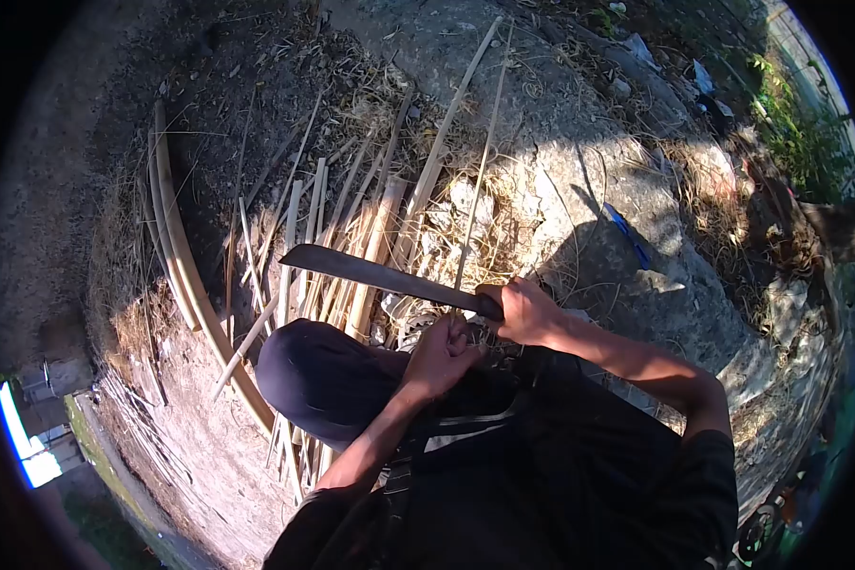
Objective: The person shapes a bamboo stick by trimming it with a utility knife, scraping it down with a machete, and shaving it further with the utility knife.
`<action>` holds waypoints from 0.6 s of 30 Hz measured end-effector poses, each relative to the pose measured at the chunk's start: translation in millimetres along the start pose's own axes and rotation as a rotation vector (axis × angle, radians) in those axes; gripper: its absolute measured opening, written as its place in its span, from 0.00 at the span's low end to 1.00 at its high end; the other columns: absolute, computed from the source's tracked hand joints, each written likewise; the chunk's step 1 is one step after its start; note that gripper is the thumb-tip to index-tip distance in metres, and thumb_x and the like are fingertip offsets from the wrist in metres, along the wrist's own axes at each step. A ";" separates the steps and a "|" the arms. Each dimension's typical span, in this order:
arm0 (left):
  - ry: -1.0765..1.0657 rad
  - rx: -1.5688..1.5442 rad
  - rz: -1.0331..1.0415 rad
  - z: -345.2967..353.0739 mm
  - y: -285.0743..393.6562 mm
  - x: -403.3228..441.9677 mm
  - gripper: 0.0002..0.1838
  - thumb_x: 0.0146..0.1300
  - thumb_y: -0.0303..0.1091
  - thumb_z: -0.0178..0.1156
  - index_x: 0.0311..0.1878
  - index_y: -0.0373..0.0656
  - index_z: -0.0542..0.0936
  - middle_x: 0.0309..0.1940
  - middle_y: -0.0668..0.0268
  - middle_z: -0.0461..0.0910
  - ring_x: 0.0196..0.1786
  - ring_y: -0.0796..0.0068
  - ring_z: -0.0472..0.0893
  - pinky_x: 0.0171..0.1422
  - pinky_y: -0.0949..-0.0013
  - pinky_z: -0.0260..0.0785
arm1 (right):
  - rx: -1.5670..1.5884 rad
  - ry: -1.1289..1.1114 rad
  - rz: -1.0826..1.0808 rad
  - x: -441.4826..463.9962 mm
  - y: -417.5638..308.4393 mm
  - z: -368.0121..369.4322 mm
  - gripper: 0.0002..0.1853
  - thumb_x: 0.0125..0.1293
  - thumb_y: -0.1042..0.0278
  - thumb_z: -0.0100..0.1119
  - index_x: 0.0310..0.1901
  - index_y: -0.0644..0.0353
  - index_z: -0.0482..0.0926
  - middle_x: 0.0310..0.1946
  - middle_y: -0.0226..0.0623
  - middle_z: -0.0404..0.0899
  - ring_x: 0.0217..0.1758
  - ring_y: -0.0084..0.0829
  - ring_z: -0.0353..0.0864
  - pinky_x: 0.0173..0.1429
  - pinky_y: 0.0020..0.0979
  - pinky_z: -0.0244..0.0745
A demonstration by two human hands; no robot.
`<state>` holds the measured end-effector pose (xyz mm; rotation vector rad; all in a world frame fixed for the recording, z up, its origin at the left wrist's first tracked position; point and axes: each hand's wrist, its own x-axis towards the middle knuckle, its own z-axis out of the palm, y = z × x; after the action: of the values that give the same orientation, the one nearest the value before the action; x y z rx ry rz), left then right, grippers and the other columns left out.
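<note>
My right hand is closed round the dark handle of a machete. Its long blade points left, across the front of my body. Just below the handle, my left hand is closed on the near end of a thin bamboo strip. The strip runs up and away over the ground, and the machete lies across it near my fingers. Whether the edge touches the strip, I cannot tell. Beside my left forearm is a dark rounded cloth-covered shape, which looks like my knee.
Many split bamboo strips lie left of centre, beside a thicker bamboo piece. Long curved bamboo lengths lie farther left. Pale shavings cover the ground ahead. A blue object rests on rock at right.
</note>
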<state>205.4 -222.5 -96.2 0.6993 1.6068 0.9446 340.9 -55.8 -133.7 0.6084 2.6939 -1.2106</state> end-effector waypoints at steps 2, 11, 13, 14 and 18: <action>0.004 0.100 -0.041 -1.9 -7.5 3.5 0.20 0.63 0.27 0.71 0.36 0.46 0.64 0.24 0.78 0.58 0.28 0.86 0.57 0.32 0.72 0.56 | 0.000 -0.029 -0.003 -3.7 -10.8 -8.1 0.15 0.63 0.59 0.65 0.48 0.56 0.81 0.26 0.50 0.83 0.35 0.54 0.87 0.44 0.52 0.82; 0.003 0.055 -0.066 -3.0 -9.2 -1.7 0.18 0.64 0.27 0.70 0.34 0.46 0.66 0.25 0.78 0.59 0.30 0.86 0.59 0.34 0.73 0.58 | 0.083 0.089 -0.004 11.0 6.1 -13.9 0.18 0.58 0.64 0.73 0.48 0.59 0.81 0.26 0.47 0.83 0.30 0.50 0.86 0.39 0.48 0.83; 0.009 0.110 -0.028 -2.7 -10.1 1.3 0.18 0.64 0.27 0.70 0.35 0.46 0.66 0.26 0.78 0.59 0.31 0.87 0.60 0.34 0.73 0.58 | 0.077 0.008 -0.085 9.5 -4.8 -14.9 0.18 0.56 0.68 0.69 0.50 0.58 0.84 0.29 0.49 0.85 0.33 0.53 0.87 0.41 0.49 0.82; -0.001 0.124 -0.053 -3.3 -8.6 1.4 0.18 0.65 0.27 0.70 0.35 0.46 0.66 0.26 0.78 0.59 0.31 0.87 0.59 0.34 0.73 0.58 | 0.015 -0.011 -0.104 5.2 -11.2 -14.9 0.19 0.56 0.69 0.69 0.51 0.58 0.84 0.29 0.49 0.85 0.34 0.53 0.87 0.42 0.49 0.83; -0.002 0.032 -0.046 -4.0 -12.2 0.7 0.19 0.66 0.28 0.71 0.35 0.46 0.65 0.25 0.79 0.58 0.30 0.88 0.59 0.34 0.74 0.57 | 0.093 -0.019 -0.076 10.2 -9.4 -18.8 0.19 0.55 0.67 0.69 0.49 0.59 0.83 0.29 0.48 0.85 0.34 0.53 0.87 0.41 0.49 0.82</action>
<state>201.8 -229.0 -106.7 0.6824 1.6321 0.8863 328.7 -44.3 -117.4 0.5073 2.6801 -1.3604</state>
